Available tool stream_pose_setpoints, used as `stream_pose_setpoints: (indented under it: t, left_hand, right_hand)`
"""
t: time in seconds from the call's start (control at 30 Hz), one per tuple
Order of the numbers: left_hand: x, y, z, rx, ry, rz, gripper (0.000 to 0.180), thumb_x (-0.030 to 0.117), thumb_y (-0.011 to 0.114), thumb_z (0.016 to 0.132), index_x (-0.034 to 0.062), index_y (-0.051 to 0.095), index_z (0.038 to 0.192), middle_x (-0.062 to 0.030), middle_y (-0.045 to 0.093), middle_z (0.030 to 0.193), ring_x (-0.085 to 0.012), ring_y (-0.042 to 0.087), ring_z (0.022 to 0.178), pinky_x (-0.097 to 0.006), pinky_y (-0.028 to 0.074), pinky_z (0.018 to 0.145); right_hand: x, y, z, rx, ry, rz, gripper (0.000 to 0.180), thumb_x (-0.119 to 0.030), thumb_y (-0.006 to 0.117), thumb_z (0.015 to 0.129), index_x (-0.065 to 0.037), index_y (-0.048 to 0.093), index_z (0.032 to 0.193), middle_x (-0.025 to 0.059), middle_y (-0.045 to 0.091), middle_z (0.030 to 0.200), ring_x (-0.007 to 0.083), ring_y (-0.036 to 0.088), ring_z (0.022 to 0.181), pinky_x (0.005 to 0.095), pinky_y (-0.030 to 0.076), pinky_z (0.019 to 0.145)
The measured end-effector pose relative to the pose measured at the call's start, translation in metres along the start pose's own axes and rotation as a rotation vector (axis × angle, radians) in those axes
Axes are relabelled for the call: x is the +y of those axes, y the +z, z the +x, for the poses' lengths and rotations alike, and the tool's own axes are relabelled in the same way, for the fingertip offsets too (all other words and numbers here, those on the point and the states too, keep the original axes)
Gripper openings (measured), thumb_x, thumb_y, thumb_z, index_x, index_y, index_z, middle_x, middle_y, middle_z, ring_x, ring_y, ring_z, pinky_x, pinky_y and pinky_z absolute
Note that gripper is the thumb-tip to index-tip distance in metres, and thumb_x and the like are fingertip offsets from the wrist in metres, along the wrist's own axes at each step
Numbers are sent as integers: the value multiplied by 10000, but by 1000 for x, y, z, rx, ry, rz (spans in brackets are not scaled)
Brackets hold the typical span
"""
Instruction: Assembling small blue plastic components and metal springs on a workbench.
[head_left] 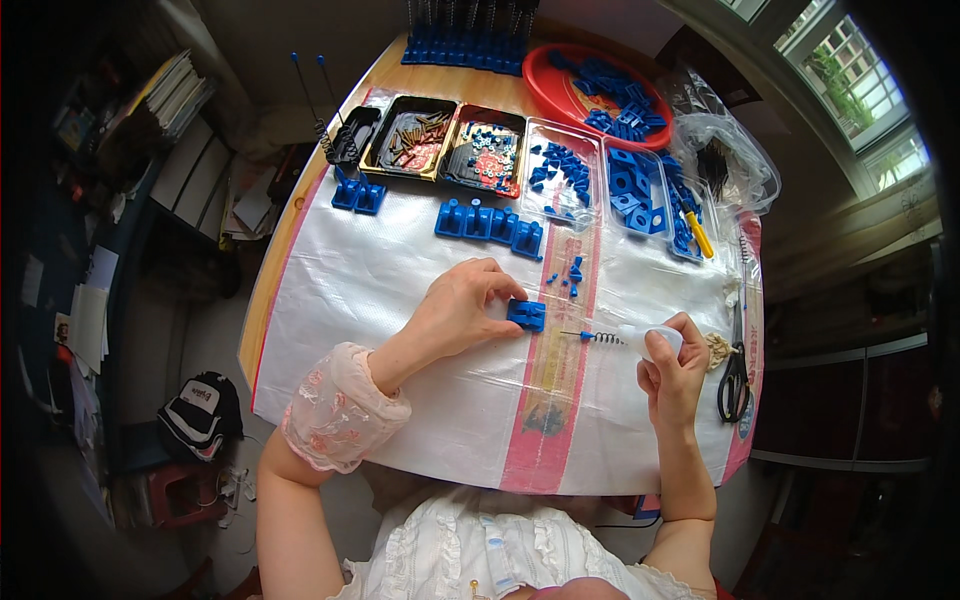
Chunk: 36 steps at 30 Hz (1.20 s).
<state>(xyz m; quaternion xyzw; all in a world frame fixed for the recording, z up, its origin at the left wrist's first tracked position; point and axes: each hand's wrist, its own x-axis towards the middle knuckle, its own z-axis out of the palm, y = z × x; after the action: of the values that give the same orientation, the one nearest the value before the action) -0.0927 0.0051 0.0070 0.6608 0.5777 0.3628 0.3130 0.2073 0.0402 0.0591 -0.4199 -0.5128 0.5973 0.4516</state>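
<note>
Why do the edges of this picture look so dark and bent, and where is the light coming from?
Head view: the fisheye lens curves the table edge and blackens the corners; daylight enters from the window at upper right, giving a soft sheen on the white sheet; the left hand and right hand look sharp, not blurred.

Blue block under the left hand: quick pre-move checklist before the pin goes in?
1. Left hand steadies the blue block flat on the white sheet: ok.
2. Right hand grips a white handle carrying the pin with spring: ok.
3. Pin tip points toward the block, apart from it: ok.
4. Hole in the block lined up with the pin: cannot tell.
5. Path between tip and block free of loose parts: ok.
6. Scissors lie clear of the right hand, beside it: ok.
</note>
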Motion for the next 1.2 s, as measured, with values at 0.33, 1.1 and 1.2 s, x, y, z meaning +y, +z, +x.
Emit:
stream_pose_setpoints:
  t: [0.33,1.1,1.2]
  left_hand:
    - [1,0,0,-5,-9,14,383,144,950,718,88,820,1074,-46,723,981,-193,626,861,-336,545,808]
    - [0,0,0,1,11,7,386,153,952,721,87,812,1075,-49,720,972,-199,622,852,-341,541,804]
    - [0,0,0,2,15,16,385,150,952,720,86,811,1072,-50,719,968,-198,619,849,-341,537,800]
  right_hand:
    - [-4,3,0,9,16,6,231,-89,740,977,-97,523,898,-74,497,664,-14,346,461,211,245,384]
    - [-2,0,-1,5,10,18,219,-74,736,976,-95,527,914,-75,512,675,-19,342,462,212,238,381]
    - [-3,1,-1,2,14,25,221,-72,737,975,-93,526,912,-74,512,673,-18,346,461,213,237,379]
